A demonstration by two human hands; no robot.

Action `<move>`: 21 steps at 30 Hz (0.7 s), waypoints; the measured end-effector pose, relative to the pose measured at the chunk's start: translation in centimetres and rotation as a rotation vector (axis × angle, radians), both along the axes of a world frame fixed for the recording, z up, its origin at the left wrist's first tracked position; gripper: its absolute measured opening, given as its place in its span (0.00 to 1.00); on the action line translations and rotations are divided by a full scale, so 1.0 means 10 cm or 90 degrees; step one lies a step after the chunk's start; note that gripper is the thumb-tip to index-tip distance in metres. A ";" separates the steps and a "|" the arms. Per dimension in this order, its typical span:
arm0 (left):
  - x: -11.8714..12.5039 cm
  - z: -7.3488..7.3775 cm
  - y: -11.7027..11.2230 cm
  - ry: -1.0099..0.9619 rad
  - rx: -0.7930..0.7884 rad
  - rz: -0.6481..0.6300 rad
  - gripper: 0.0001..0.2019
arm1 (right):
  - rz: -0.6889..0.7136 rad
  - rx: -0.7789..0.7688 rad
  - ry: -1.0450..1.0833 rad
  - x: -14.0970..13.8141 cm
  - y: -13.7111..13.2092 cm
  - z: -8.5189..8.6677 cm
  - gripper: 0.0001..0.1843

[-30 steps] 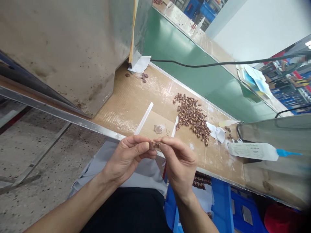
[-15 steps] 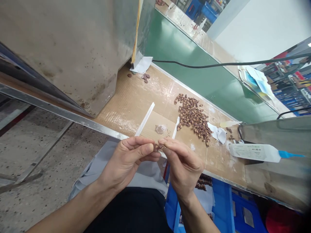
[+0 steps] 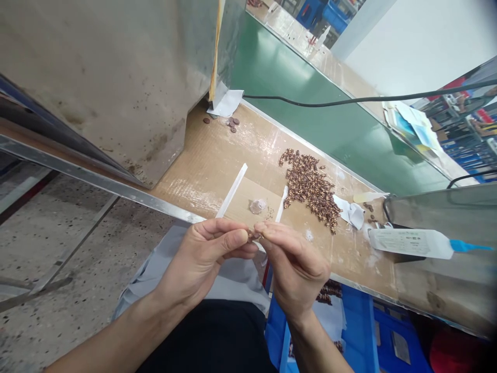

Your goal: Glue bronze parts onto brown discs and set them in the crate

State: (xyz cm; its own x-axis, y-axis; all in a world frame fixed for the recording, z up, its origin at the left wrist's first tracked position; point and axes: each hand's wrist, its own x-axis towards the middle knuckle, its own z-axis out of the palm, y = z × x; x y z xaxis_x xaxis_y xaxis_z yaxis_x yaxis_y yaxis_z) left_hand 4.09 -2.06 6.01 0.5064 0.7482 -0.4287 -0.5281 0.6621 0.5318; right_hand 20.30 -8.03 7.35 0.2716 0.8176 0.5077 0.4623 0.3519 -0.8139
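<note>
Close together over the table's front edge, my two hands pinch a small brown, coppery piece between their fingertips. Its exact shape is mostly covered by the fingers. My left hand is closed on the piece's left side, thumb against forefinger. From the right, my right hand holds the other side the same way. Just beyond the fingertips a small clear cup stands on a cardboard sheet, with tiny specks beside it. Further right lies a heap of similar small coppery brown pieces.
A white bottle with a blue nozzle lies at the right. Brown discs lie near the metal housing at left. White paper touches the heap's right end. A blue crate sits below the table. A black cable crosses behind.
The view has shifted very slightly. Both hands keep their pinch on the small piece, the right hand turned a touch; nothing has been let go.
</note>
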 end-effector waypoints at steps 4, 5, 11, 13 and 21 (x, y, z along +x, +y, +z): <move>0.02 0.00 -0.01 0.023 0.010 0.010 0.12 | -0.008 0.017 -0.023 0.00 -0.02 -0.03 0.22; 0.02 0.00 -0.01 0.028 0.010 0.015 0.13 | -0.008 0.024 -0.031 0.00 -0.02 -0.04 0.22; 0.05 0.00 -0.03 0.044 -0.007 0.026 0.15 | -0.021 0.032 -0.042 0.00 -0.02 -0.11 0.23; 0.08 -0.01 -0.03 0.054 0.003 0.028 0.14 | -0.024 0.017 -0.026 0.01 -0.03 -0.11 0.22; 0.10 -0.18 -0.01 0.168 0.123 -0.014 0.21 | -0.137 -0.045 -0.057 0.54 -0.16 -0.20 0.13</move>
State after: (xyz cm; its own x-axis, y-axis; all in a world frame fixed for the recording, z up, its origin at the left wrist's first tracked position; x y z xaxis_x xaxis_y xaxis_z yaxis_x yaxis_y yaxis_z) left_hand 5.13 -2.15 4.25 0.4139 0.8188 -0.3978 -0.3425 0.5449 0.7654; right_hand 25.68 -9.67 5.38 0.3998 0.7800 0.4815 0.5917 0.1816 -0.7855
